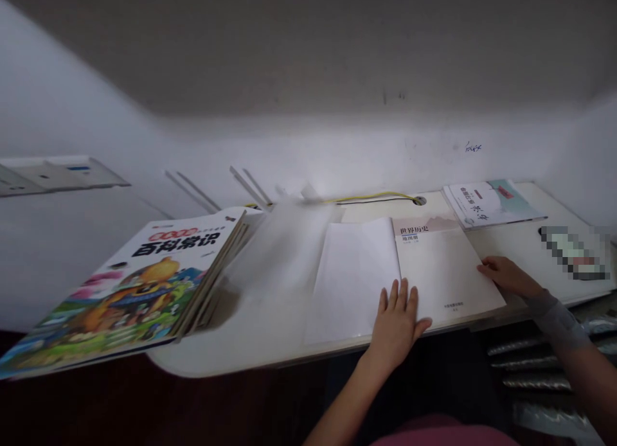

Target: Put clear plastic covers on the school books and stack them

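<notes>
A pale paperback book (438, 266) with Chinese print and faint mountains on its front lies on the white desk. Along its left side lies a glossy white sheet (354, 279), edge to edge with the spine; I cannot tell whether the two are joined. My left hand (398, 321) rests flat with fingers spread across the seam between sheet and book. At the book's right edge, my right hand (511, 277) has its fingers bent and closed on the border. A clear band circles the right wrist.
Colourful picture books (159, 266) are stacked at the left. A blurred translucent sheet (277, 247) stands beside them. More booklets (491, 203) lie at the back right, near a phone-like object (571, 250), partly pixelated. A yellow cable (376, 195) runs along the wall into a desk hole.
</notes>
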`<state>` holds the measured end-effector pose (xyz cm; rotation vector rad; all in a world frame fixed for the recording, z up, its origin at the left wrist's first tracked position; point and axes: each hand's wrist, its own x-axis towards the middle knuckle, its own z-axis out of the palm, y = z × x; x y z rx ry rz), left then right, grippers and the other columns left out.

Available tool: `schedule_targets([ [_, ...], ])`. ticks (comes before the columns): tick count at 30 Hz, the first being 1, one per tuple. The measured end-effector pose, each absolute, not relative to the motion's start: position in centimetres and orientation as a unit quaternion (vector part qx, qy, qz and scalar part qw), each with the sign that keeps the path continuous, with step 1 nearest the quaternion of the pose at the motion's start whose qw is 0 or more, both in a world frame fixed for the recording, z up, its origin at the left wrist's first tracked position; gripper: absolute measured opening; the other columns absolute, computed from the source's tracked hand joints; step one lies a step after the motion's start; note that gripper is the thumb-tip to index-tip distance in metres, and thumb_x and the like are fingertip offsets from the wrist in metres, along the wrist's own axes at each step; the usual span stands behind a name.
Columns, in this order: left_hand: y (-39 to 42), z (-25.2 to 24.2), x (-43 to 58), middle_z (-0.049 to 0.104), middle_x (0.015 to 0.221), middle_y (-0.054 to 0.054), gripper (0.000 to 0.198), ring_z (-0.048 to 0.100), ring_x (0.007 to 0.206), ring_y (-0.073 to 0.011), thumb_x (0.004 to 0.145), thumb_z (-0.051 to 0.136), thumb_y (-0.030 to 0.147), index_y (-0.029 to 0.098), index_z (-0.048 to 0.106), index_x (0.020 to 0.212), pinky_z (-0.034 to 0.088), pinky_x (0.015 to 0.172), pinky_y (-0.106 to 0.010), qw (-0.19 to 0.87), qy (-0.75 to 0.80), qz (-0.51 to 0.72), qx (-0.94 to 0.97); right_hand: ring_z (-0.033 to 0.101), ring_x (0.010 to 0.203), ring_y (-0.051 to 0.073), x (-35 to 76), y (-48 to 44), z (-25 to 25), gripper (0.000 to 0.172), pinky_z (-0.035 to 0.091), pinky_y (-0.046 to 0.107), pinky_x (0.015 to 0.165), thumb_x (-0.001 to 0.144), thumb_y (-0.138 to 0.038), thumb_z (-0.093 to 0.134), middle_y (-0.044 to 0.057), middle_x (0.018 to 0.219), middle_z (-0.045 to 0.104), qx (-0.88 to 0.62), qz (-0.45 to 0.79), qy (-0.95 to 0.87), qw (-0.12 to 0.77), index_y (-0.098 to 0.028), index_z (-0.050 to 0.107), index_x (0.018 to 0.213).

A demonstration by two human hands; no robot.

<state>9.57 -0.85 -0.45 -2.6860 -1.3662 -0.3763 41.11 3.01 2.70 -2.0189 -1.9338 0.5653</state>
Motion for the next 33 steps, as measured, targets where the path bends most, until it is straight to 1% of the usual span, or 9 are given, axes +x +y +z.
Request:
schedule_targets([
  [3, -1.3, -0.3, 9.3, 0.040, 0.140, -0.019, 0.061, 0.034, 0.131, -0.0338, 0.087, 0.041, 0.054, 0.014, 0.045, 0.132, 0.036, 0.101, -0.053, 0.050, -0.443, -0.118, -0.887, 0.061, 0.063, 0.020, 41.4, -0.1, 2.9, 0.041, 0.043, 0.030, 0.059, 0.085, -0.047, 0.041, 0.005, 0.063, 0.064, -0.721, 0.130, -0.676, 0.075, -0.021, 0.057, 0.058],
  [7, -1.5, 0.0, 9.2, 0.040, 0.140, -0.021, 0.067, 0.034, 0.131, -0.0346, 0.084, 0.042, 0.058, 0.012, 0.045, 0.132, 0.036, 0.101, -0.054, 0.045, -0.438, -0.115, -0.890, 0.062, 0.057, 0.020, 41.7, -4.5, 2.3, 0.041, 0.044, 0.030, 0.056, 0.085, -0.049, 0.040, 0.005, 0.057, 0.062, -0.736, 0.161, -0.651, 0.092, -0.024, 0.053, 0.055],
  [11, -1.4, 0.2, 9.4, 0.039, 0.140, -0.021, 0.072, 0.033, 0.131, -0.0360, 0.081, 0.046, 0.061, 0.012, 0.044, 0.133, 0.035, 0.101, -0.055, 0.038, -0.432, -0.114, -0.894, 0.066, 0.059, 0.022, 41.0, -6.9, 1.3, 0.029, 0.050, 0.032, 0.051, 0.082, -0.051, 0.046, 0.003, 0.063, 0.067, -0.784, 0.288, -0.501, 0.226, -0.025, 0.057, 0.083],
  [15, -1.3, 0.2, 9.6, 0.040, 0.140, -0.020, 0.072, 0.033, 0.131, -0.0357, 0.081, 0.043, 0.063, 0.012, 0.044, 0.133, 0.035, 0.101, -0.054, 0.031, -0.432, -0.117, -0.894, 0.068, 0.063, 0.025, 40.0, -7.0, 1.0, 0.046, 0.056, 0.036, 0.052, 0.077, -0.047, 0.054, 0.006, 0.070, 0.071, -0.786, 0.351, -0.403, 0.311, -0.021, 0.050, 0.115],
  [20, -1.4, -0.1, 9.7, 0.038, 0.141, -0.020, 0.073, 0.031, 0.132, -0.0355, 0.082, 0.042, 0.063, 0.012, 0.043, 0.134, 0.033, 0.103, -0.054, 0.032, -0.432, -0.114, -0.894, 0.069, 0.065, 0.027, 39.0, -6.9, 0.8, 0.048, 0.057, 0.038, 0.051, 0.075, -0.047, 0.057, 0.008, 0.072, 0.071, -0.771, 0.379, -0.400, 0.321, -0.019, 0.054, 0.114],
  [24, -1.5, -0.4, 9.6, 0.037, 0.142, -0.020, 0.072, 0.030, 0.133, -0.0351, 0.082, 0.043, 0.061, 0.013, 0.041, 0.136, 0.032, 0.103, -0.055, 0.037, -0.433, -0.121, -0.892, 0.070, 0.071, 0.028, 37.6, -7.7, 0.9, 0.042, 0.058, 0.040, 0.053, 0.079, -0.046, 0.053, 0.010, 0.079, 0.072, -0.730, 0.428, -0.369, 0.383, -0.023, 0.052, 0.114],
  [27, -1.6, -0.7, 9.6, 0.038, 0.142, -0.020, 0.071, 0.030, 0.133, -0.0355, 0.082, 0.043, 0.061, 0.014, 0.041, 0.136, 0.032, 0.103, -0.057, 0.040, -0.435, -0.126, -0.891, 0.070, 0.074, 0.026, 36.9, -8.0, 1.4, 0.034, 0.057, 0.038, 0.059, 0.082, -0.049, 0.049, 0.010, 0.080, 0.072, -0.702, 0.493, -0.314, 0.408, -0.023, 0.053, 0.104],
  [30, -1.6, -0.8, 9.6, 0.037, 0.142, -0.020, 0.073, 0.030, 0.133, -0.0359, 0.081, 0.044, 0.062, 0.014, 0.041, 0.135, 0.031, 0.103, -0.057, 0.042, -0.436, -0.130, -0.890, 0.068, 0.063, 0.022, 36.4, -7.3, 1.7, 0.035, 0.055, 0.033, 0.055, 0.080, -0.055, 0.052, 0.010, 0.073, 0.071, -0.698, 0.535, -0.296, 0.374, -0.020, 0.056, 0.078],
  [33, -1.6, -0.4, 9.5, 0.036, 0.142, -0.020, 0.072, 0.029, 0.133, -0.0355, 0.081, 0.044, 0.062, 0.013, 0.043, 0.134, 0.031, 0.104, -0.056, 0.014, -0.440, -0.128, -0.889, 0.064, 0.052, 0.022, 35.5, -5.9, 2.1, 0.039, 0.052, 0.034, 0.051, 0.080, -0.056, 0.048, 0.010, 0.063, 0.068, -0.731, 0.462, -0.373, 0.337, -0.020, 0.055, 0.066],
])
